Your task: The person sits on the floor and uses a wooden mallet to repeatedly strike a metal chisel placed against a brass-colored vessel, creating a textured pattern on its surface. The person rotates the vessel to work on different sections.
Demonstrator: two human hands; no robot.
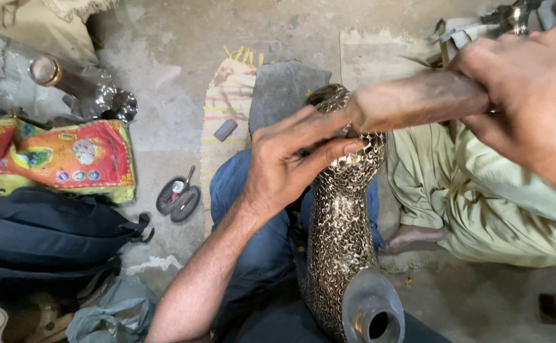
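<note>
Against the neck of the engraved brass vase, the fingers of the left hand press flat, steadying rather than wrapping it. Above the vase, the right hand is clenched around a brown wooden mallet whose end touches the vase's upper part. Under the vase are the person's blue-trousered legs; its open mouth points toward the camera. Right of the vase sits another person in pale green clothing. Left of the vase lie a printed sack and a dark backpack.
</note>
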